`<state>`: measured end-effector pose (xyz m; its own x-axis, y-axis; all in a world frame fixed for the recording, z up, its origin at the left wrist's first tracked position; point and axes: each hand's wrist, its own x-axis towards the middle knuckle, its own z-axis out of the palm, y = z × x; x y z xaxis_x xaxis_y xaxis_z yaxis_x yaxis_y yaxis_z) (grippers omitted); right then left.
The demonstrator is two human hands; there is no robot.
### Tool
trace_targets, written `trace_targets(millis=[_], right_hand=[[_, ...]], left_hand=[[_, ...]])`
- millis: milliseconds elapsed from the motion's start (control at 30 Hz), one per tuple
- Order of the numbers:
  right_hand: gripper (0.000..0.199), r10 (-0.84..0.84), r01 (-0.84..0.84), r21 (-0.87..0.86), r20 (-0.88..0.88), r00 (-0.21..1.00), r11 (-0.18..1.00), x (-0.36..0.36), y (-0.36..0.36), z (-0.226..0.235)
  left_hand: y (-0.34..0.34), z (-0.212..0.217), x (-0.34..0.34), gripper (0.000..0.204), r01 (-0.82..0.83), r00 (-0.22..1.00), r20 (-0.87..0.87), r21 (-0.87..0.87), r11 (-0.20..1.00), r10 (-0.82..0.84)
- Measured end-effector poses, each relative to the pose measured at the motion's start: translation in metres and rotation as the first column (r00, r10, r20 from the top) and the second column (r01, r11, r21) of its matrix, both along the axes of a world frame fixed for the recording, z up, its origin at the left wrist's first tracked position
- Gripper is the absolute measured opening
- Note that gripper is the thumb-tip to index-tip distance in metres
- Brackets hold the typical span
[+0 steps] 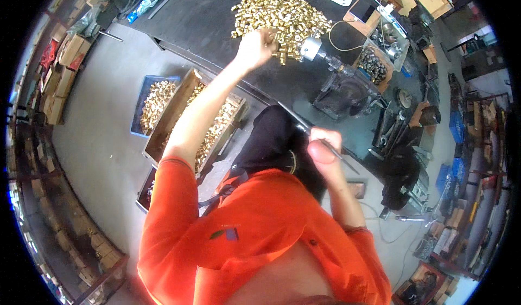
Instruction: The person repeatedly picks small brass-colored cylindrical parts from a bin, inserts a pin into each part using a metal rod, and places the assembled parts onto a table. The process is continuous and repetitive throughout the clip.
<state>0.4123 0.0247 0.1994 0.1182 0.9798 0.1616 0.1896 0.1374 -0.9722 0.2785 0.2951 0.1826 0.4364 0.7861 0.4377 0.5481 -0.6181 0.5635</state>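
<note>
A heap of small brass fittings (266, 9) lies on the dark workbench (195, 20). My left hand (258, 46) is at the near edge of that heap with its fingers curled in; whatever they grip is hidden. My right hand (325, 145) is closed around a long dark metal rod (293, 114), which slants past the bench's front edge. Beside the heap on its right stands a bench-mounted machine (344, 91) with a round silver chuck-like head (311, 49) facing the brass pieces.
Left of my legs on the floor stand a blue crate (135, 112) and a wooden box (154, 142), both holding brass pieces. A box of dark metal parts (372, 65) and several tools crowd the bench's right side. Loaded shelves (59, 218) line both sides.
</note>
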Motion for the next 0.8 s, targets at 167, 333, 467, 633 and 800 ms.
trace_targets(millis=[167, 333, 467, 633, 800], right_hand=[[0.038, 0.003, -0.003, 0.003, -0.001, 1.000, 1.000, 0.000, 0.003, -0.003], [0.039, 0.016, -0.011, -0.077, 0.062, 0.998, 0.997, -0.002, 0.011, -0.029], [0.019, 0.082, -0.081, 0.019, -0.368, 0.926, 0.997, -0.036, 0.021, -0.036], [0.031, 0.330, -0.360, 0.042, -0.511, 0.794, 0.932, -0.038, 0.025, -0.031], [0.029, 0.164, -0.254, -0.153, -0.444, 0.881, 0.955, -0.016, 0.015, -0.069]], left_hand=[[-0.025, 0.038, -0.008, 0.030, 0.233, 0.945, 0.287, -0.263, 0.936, -0.155], [-0.130, 0.017, -0.046, 0.028, 0.416, 0.893, 0.426, -0.668, 0.617, -0.141], [-0.171, -0.010, -0.043, 0.027, 0.553, 0.820, 0.533, -0.647, 0.524, -0.207], [-0.178, -0.025, -0.057, 0.022, 0.622, 0.764, 0.632, -0.667, 0.411, -0.131], [-0.173, -0.029, -0.075, 0.014, 0.756, 0.626, 0.758, -0.535, 0.377, -0.182]])
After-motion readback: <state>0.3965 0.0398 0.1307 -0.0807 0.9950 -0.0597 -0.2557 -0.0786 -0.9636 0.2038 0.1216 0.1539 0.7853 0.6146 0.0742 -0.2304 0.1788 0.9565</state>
